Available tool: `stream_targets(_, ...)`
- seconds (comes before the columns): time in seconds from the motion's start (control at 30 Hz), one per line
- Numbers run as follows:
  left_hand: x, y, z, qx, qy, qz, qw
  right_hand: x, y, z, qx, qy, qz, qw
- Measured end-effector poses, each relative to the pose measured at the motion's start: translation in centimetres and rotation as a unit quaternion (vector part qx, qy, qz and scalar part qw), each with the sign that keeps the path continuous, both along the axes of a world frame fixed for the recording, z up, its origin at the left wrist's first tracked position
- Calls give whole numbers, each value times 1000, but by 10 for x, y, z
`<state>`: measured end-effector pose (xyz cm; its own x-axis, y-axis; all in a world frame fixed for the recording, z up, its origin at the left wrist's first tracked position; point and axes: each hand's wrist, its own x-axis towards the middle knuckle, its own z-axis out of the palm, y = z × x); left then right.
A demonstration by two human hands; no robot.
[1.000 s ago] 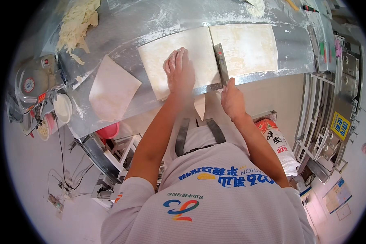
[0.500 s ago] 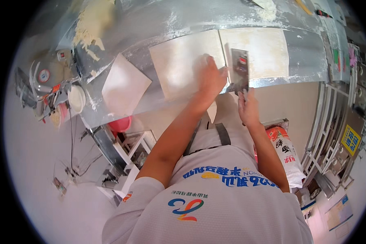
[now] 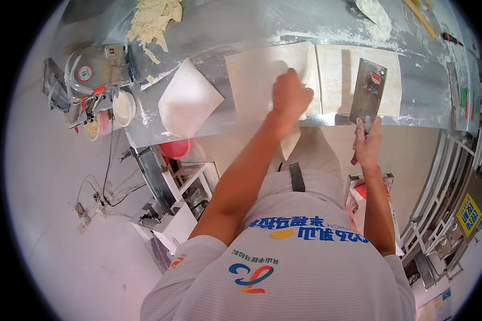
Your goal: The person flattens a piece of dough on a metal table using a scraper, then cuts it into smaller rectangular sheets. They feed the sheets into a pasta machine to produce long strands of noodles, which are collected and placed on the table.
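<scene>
Two pale, flat dough sheets lie side by side on the metal worktop, split by a narrow straight gap. My left hand [image 3: 292, 97] is closed at the right edge of the left dough sheet [image 3: 251, 80], which curves up beside my fingers. Wrapped round the handle of a cleaver [image 3: 369, 88], my right hand [image 3: 368, 143] holds the broad blade over the right dough sheet [image 3: 332, 80]. A separate four-cornered dough piece [image 3: 190, 101] lies farther left, one corner pointing away from me.
Dough scraps [image 3: 154, 24] lie at the far left of the floury worktop [image 3: 209, 32]. A machine with a clear cover [image 3: 93, 72] and a white bowl [image 3: 124, 108] stand left. Far right are a white scraper-like piece [image 3: 374, 15] and a wooden-handled brush [image 3: 420, 18]. Below is a pink basin [image 3: 175, 148].
The cleaver has moved right, away from the gap and over the right sheet. My left hand has gone from lying on the left sheet to closing at its edge, which now lifts.
</scene>
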<state>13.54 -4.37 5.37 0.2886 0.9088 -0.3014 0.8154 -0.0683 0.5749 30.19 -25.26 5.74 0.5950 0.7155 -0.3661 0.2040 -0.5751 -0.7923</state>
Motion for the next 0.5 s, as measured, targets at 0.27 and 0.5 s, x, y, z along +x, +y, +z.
stream_targets(0.27,-243,87,104,-133,-252,83,955,-76,36,34,38,2,-61,997)
stream_targets(0.5,-435,114,22,-170,-329,207,906,-180,65,40,-8,-16,-52,999)
